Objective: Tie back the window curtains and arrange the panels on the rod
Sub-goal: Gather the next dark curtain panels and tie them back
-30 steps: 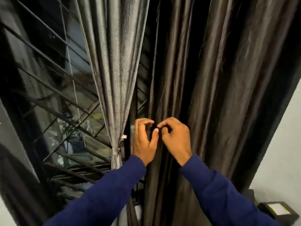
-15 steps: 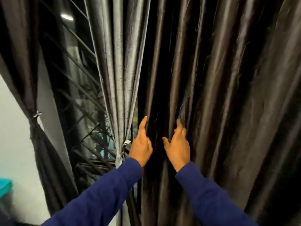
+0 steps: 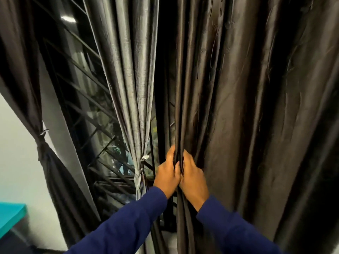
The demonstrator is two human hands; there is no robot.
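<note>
Left hand (image 3: 167, 176) and right hand (image 3: 192, 177), lower centre, side by side, fingers clenched on bunched fold of dark curtain panel (image 3: 256, 107). Grey curtain (image 3: 132, 70) centre-left, seemingly knotted at tie (image 3: 140, 174). Far-left panel (image 3: 22, 70) tied.

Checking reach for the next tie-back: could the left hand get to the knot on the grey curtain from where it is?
Probably yes. The left hand sits just right of the knot, at about the same height, with nothing between them. It would first have to release the dark curtain that its fingers are gripping.
</note>
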